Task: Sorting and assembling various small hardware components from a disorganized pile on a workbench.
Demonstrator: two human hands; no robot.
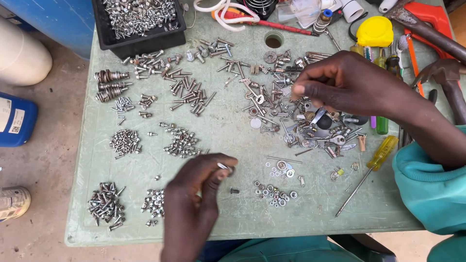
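Note:
My left hand [194, 194] hovers over the near middle of a pale green plastic table [223, 131], pinching a small silver metal piece [224, 167] between thumb and forefinger. A tiny dark screw [235, 191] lies just right of it. My right hand [340, 82] reaches in from the right, fingers curled down onto a mixed heap of screws, keys and metal bits [301, 121]. Whether it holds anything I cannot tell. Sorted piles lie around: small screws [181, 141], washers and nuts [276, 194], bolts [106, 204].
A black tray [138, 41] full of screws stands at the back left. Hand tools, a yellow tape measure [374, 31] and a yellow-handled screwdriver [374, 162] line the right side. Blue containers [14, 119] stand on the floor at left.

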